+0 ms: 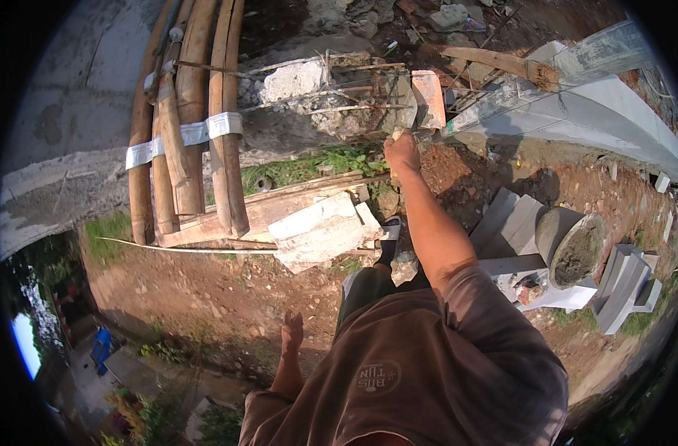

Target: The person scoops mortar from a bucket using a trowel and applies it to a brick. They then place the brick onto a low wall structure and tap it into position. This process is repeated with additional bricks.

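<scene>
Reaching forward, the right hand [402,151] is closed around a small tool — most likely a trowel handle, though the blade is too small to make out — just below a pale red brick [429,99] set on edge against a broken concrete block [298,82] with bare rebar [339,91] showing. Left hand [291,331] hangs open and empty at the person's side, well apart. Judged progress: early — one brick placed; joints look unfilled. A grey bucket [573,249] of wet mortar sits to the right on light slabs [514,223], seemingly full. Bamboo poles [186,111], smooth and tan, are banded with white strap. Ground is reddish, crumbly soil.
</scene>
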The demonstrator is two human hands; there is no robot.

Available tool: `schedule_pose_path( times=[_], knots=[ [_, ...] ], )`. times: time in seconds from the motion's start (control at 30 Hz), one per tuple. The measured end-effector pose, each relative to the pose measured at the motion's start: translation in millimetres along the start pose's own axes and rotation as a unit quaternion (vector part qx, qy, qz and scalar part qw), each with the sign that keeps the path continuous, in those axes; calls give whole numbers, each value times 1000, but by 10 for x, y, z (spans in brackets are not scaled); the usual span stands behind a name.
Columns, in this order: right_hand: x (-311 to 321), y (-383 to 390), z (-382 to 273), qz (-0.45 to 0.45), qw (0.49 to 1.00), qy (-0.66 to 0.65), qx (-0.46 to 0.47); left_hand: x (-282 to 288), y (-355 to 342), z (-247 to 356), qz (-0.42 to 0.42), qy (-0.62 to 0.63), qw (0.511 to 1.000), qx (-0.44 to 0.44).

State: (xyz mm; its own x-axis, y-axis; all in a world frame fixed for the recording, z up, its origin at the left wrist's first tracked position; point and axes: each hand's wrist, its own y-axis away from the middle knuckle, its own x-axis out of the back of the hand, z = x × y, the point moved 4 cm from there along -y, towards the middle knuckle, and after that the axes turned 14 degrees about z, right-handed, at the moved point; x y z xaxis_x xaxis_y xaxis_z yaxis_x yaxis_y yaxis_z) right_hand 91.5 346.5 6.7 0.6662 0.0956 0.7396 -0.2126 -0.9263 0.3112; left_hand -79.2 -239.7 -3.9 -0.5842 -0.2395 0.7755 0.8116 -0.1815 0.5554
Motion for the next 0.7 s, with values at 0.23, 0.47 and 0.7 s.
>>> schedule_pose_path(
  times=[0.23, 0.47, 0.7],
  knots=[
    [728, 306, 582, 9, 994, -105, 22, -88, -90, 287, -29, -48, 996, -76],
    [3040, 1296, 1861, 33, 986, -163, 25, -629, -59, 1229, -79, -17, 990, -114],
    [5081, 1524, 3349, 127, 973, 108, -159, -1223, 731, 2571, -208, -70, 941, -257]
  ],
)
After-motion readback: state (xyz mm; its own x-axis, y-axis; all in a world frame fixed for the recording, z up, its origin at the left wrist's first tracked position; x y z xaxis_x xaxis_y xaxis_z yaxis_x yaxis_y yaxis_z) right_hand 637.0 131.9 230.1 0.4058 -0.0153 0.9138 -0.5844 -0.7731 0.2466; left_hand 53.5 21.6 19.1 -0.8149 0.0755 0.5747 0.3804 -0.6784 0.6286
